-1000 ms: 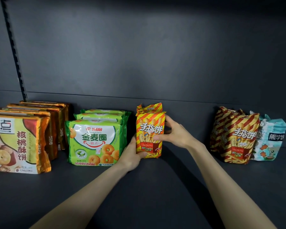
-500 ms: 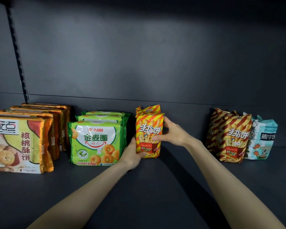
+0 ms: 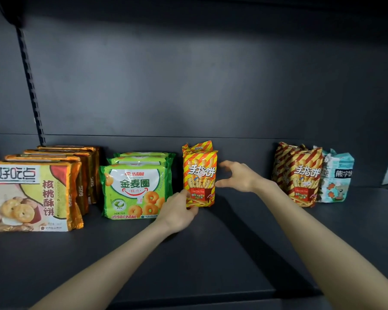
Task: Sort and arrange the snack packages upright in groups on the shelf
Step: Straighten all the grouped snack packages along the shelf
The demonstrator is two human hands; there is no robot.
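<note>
An orange-striped finger-biscuit pack (image 3: 200,175) stands upright mid-shelf with a second like it right behind. My left hand (image 3: 179,211) grips its lower left corner. My right hand (image 3: 236,175) hovers just right of the pack, fingers spread, touching nothing. Left of it stand green ring-biscuit packs (image 3: 136,191) in a row, and further left several gold walnut-biscuit packs (image 3: 31,195). At the right, dark red-striped finger-biscuit packs (image 3: 304,177) lean together beside a pale blue bear-biscuit pack (image 3: 336,177).
The dark shelf board (image 3: 211,253) runs forward to its front edge at the bottom. A slotted upright rail (image 3: 29,86) runs up the back panel on the left. A gap lies between the orange pack and the right-hand group.
My right hand has let go of the orange pack and drawn slightly to the right with fingers spread. My left hand keeps its hold on the lower corner.
</note>
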